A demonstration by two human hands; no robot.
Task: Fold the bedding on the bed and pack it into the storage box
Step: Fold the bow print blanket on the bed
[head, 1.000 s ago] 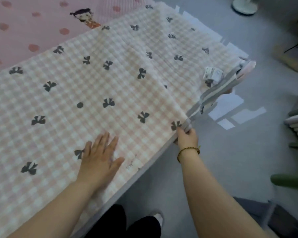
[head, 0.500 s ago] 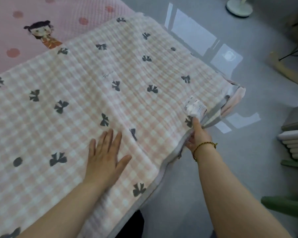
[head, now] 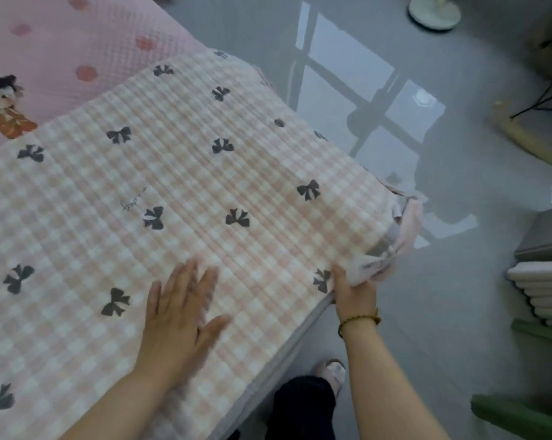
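Left hand point(head: 179, 315) (blurred) on blanket point(head: 204, 173), right hand point(head: 354, 295) holding edge — grip half-hidden

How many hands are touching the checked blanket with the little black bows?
2. The left hand lies flat on the pink-and-white checked blanket with black bows; the right hand grips its bunched corner. No other hand shows.

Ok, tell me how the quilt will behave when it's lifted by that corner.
Probably floppy: the quilt bunches and droops where the right hand grips its corner. Likely some body too, since the ribbed padding lies in soft waves, not sharp creases. It may slide when pulled; the left hand lies flat on it, perhaps pinning it.
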